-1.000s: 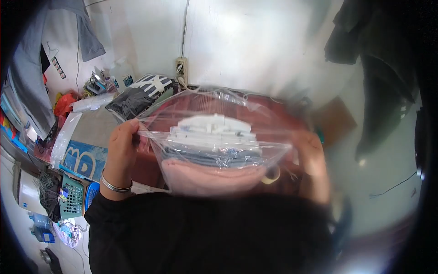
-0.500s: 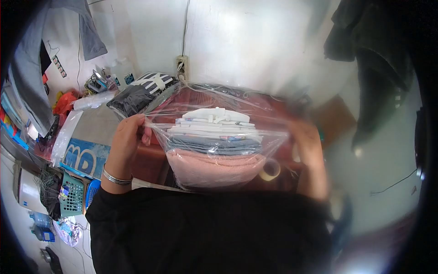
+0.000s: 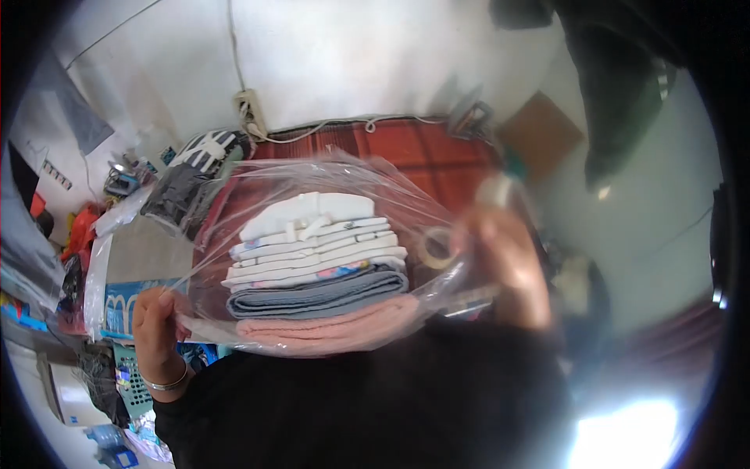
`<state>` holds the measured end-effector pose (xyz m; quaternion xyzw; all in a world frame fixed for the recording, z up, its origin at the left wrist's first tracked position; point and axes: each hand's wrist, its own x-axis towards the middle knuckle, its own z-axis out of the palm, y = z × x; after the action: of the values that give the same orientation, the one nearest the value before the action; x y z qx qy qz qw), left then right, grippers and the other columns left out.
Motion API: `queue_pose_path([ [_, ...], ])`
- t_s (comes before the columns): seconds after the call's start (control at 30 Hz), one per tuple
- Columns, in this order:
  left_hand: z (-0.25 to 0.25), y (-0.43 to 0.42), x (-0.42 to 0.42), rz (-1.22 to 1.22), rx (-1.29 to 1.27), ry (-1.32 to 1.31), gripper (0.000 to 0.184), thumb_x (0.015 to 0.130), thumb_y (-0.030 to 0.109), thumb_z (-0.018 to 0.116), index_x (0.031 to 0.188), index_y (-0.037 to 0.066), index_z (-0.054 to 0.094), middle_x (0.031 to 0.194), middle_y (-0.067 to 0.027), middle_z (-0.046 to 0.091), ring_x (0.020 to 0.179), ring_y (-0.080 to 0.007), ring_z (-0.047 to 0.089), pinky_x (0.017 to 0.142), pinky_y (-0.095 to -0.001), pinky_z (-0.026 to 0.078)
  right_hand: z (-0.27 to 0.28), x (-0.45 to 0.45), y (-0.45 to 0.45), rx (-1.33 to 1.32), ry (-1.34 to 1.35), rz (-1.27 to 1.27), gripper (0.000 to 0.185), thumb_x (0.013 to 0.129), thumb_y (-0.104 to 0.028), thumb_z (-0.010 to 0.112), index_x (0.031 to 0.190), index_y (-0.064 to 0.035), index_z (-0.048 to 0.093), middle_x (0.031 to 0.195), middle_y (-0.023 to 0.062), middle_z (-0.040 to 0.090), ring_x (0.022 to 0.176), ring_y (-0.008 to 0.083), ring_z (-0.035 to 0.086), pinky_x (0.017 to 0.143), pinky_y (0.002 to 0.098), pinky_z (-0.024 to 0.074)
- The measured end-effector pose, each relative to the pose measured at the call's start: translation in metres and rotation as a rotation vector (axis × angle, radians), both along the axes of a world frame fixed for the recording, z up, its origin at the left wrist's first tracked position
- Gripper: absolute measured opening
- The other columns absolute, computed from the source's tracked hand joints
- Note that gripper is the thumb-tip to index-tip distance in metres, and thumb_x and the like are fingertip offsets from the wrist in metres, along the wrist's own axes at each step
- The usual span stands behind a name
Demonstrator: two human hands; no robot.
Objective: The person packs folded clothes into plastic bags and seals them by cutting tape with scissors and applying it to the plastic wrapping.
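A clear plastic bag (image 3: 367, 164) spreads between my two hands, with a stack of folded cloth inside it. The stack has several white folded pieces (image 3: 316, 246) on top, some with a coloured print. Below these lie a grey-blue folded cloth (image 3: 320, 293) and a pink fluffy one (image 3: 328, 320). My left hand (image 3: 158, 324), with bangles at the wrist, pinches the bag's edge at the lower left. On the other side, my right hand (image 3: 504, 250), blurred by motion, grips the bag's right edge. Beside that hand is a roll of tape (image 3: 437, 247).
A red plaid cloth (image 3: 422, 152) covers the work surface. At the left are a striped bundle (image 3: 207, 148), a dark plastic package (image 3: 176, 191) and a printed grey-and-blue sack (image 3: 148, 254). A green basket (image 3: 133, 379) stands below. A power socket (image 3: 248, 109) is on the wall.
The view has shifted. My left hand has gone down and left, widening the bag's opening, and my right hand is slightly lower. More of the stack's top shows.
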<state>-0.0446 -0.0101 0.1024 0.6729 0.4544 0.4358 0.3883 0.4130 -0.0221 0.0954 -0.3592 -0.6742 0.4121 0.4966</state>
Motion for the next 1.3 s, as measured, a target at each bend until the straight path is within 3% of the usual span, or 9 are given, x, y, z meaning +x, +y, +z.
queue_pose_path([
  [0.27,-0.009,0.007,-0.002,-0.03,0.039,-0.169,0.045,0.097,0.031,0.046,0.061,0.003,0.05,0.048,-0.0049,0.046,0.039,-0.0123,0.038,0.041,-0.0271,0.026,-0.097,-0.053,0.045,0.017,0.362,0.211,0.08,0.094,-0.053,0.052,0.148,0.0006,0.029,0.149,0.017,0.036,0.138,0.0263,0.033,0.112,0.041,0.0285],
  [0.4,-0.028,0.031,-0.022,-0.34,-0.016,-0.319,0.045,0.097,0.042,0.047,0.076,0.003,0.052,0.059,-0.006,0.051,0.048,-0.0132,0.043,0.046,-0.028,0.031,-0.122,-0.076,0.054,0.037,0.291,0.209,0.078,0.098,-0.051,0.046,0.149,0.0031,0.024,0.15,0.0182,0.033,0.141,0.0267,0.029,0.115,0.0396,0.0229],
  [0.47,-0.052,0.047,-0.018,-0.249,0.025,-0.782,0.049,0.097,0.051,0.046,0.094,0.003,0.057,0.082,-0.0073,0.059,0.07,-0.017,0.055,0.062,-0.0315,0.041,-0.122,-0.08,0.048,0.006,0.353,0.219,0.076,0.1,-0.05,0.043,0.15,0.004,0.023,0.151,0.0192,0.032,0.141,0.0268,0.029,0.115,0.0388,0.022],
  [0.5,-0.09,0.058,-0.05,-0.184,0.004,-0.789,0.06,0.096,0.056,0.043,0.126,0.005,0.053,0.117,-0.0108,0.059,0.108,-0.0242,0.056,0.09,-0.0406,0.045,-0.121,-0.08,0.044,0.052,0.344,0.223,0.076,0.1,-0.05,0.041,0.15,0.004,0.021,0.152,0.0197,0.031,0.141,0.0267,0.028,0.115,0.0386,0.0217],
  [0.57,-0.108,0.061,-0.002,-0.061,0.099,-0.667,0.071,0.097,0.058,0.037,0.145,0.005,0.036,0.139,-0.016,0.047,0.129,-0.0292,0.045,0.107,-0.0446,0.039,-0.122,-0.087,0.042,0.102,0.338,0.209,0.076,0.101,-0.05,0.038,0.15,0.0051,0.019,0.152,0.021,0.031,0.142,0.0272,0.027,0.116,0.0381,0.0207],
  [0.93,-0.081,0.03,0.109,-0.295,-0.124,-0.86,0.081,0.096,0.065,0.031,0.152,0.008,0.025,0.153,-0.0142,0.031,0.14,-0.0293,0.032,0.116,-0.0449,0.024,-0.1,-0.101,0.05,0.191,0.286,-0.04,0.074,0.102,-0.052,0.027,0.149,0.0057,0.023,0.154,0.0194,0.029,0.143,0.0285,0.027,0.117,0.0383,0.0199],
  [1.1,-0.073,0.04,0.111,-0.29,-0.12,-0.829,0.081,0.097,0.064,0.029,0.152,0.006,0.024,0.154,-0.0138,0.03,0.141,-0.0283,0.03,0.117,-0.0417,0.023,-0.081,-0.101,0.053,0.011,0.472,-0.036,0.065,0.1,-0.045,0.045,0.15,-0.005,0.032,0.149,0.0152,0.036,0.132,0.0242,0.043,0.112,0.0359,0.0322],
  [1.2,-0.079,0.042,0.105,-0.301,-0.038,-0.757,0.08,0.097,0.062,0.029,0.152,0.004,0.023,0.154,-0.0144,0.03,0.14,-0.028,0.031,0.116,-0.0412,0.025,-0.087,-0.097,0.055,0.115,0.149,-0.165,0.056,0.103,-0.028,0.041,0.15,-0.0028,0.026,0.147,0.0171,0.036,0.136,0.0261,0.037,0.112,0.0386,0.0318],
  [1.3,-0.074,0.046,0.09,-0.192,-0.048,-0.568,0.083,0.096,0.064,0.032,0.151,0.002,0.023,0.152,-0.0153,0.032,0.139,-0.0282,0.033,0.115,-0.0422,0.026,-0.067,-0.099,0.039,-0.301,0.694,-0.018,0.057,0.101,-0.025,0.046,0.149,-0.0006,0.028,0.147,0.0165,0.037,0.134,0.0259,0.041,0.111,0.0388,0.0343],
])
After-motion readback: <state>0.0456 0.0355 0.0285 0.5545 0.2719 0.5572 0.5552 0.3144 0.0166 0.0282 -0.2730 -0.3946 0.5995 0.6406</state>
